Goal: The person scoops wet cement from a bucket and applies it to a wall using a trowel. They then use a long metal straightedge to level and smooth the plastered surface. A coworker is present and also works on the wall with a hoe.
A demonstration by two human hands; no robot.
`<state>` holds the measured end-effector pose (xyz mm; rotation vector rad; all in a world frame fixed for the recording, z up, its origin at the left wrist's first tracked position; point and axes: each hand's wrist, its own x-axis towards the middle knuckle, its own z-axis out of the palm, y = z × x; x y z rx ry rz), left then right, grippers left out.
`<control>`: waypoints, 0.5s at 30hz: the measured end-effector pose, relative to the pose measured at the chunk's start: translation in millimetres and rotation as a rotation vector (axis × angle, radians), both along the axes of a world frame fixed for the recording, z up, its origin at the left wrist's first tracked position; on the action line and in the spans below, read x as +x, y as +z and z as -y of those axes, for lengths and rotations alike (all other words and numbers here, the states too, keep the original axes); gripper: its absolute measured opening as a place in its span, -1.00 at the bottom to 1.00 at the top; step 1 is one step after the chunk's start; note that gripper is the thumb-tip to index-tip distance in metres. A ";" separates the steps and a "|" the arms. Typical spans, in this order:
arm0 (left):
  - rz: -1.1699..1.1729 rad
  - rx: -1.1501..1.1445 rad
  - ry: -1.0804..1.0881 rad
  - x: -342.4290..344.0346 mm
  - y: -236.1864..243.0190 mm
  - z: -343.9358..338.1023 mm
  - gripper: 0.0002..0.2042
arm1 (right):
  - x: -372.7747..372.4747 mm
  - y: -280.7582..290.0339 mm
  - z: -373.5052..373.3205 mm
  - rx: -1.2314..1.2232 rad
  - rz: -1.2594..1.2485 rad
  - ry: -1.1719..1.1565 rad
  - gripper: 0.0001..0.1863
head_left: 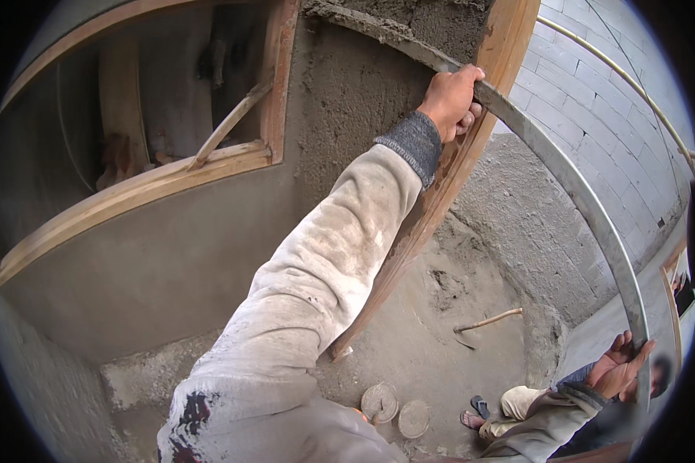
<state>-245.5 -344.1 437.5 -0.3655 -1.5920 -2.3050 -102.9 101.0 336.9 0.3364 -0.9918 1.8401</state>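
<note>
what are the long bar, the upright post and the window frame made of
Long bar: probably metal, dull grey, going by its thin, even edge; mortar smears hide part of it.
Upright post: wood, judging by the brown grain; whether varnished is unclear.
Window frame: likely wood too, with warm, uneven tan colouring.

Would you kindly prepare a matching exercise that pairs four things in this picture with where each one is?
Column one
1. Left hand
2. Window frame
3. Right hand
4. Block wall

Column two
A. On the long grey bar, at the lower right
B. Upper right, pale grey
C. On the long grey bar, by the wooden post
D. Upper left, wood-coloured

Right pairs: 1-C, 2-D, 3-A, 4-B
</note>
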 end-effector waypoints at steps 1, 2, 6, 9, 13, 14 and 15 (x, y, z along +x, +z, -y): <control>-0.029 -0.022 -0.009 -1.5 15.4 4.5 -0.70 | -4.5 8.6 1.5 -0.034 0.015 -0.024 -0.69; -0.024 -0.040 -0.004 1.2 21.9 4.1 -0.69 | -1.9 11.3 3.1 -0.040 -0.002 -0.050 -0.68; -0.038 -0.160 0.218 8.7 -17.1 -19.9 -0.48 | 0.7 -6.0 4.0 -0.098 -0.017 -0.149 -0.62; -0.209 -0.161 0.595 -7.8 -85.1 -46.1 -0.38 | 0.4 -33.3 8.0 -0.169 -0.011 -0.175 -0.63; -0.141 0.061 0.491 2.0 -112.8 -65.0 -0.43 | 14.5 -28.3 27.0 -0.140 -0.019 -0.162 -0.59; -0.151 -0.104 0.578 6.8 -112.5 -58.9 -0.44 | 16.2 -27.3 25.9 -0.124 -0.003 -0.155 -0.57; -0.164 -0.269 0.664 11.9 -110.8 -49.8 -0.45 | 18.8 -25.1 25.8 -0.108 0.012 -0.147 -0.56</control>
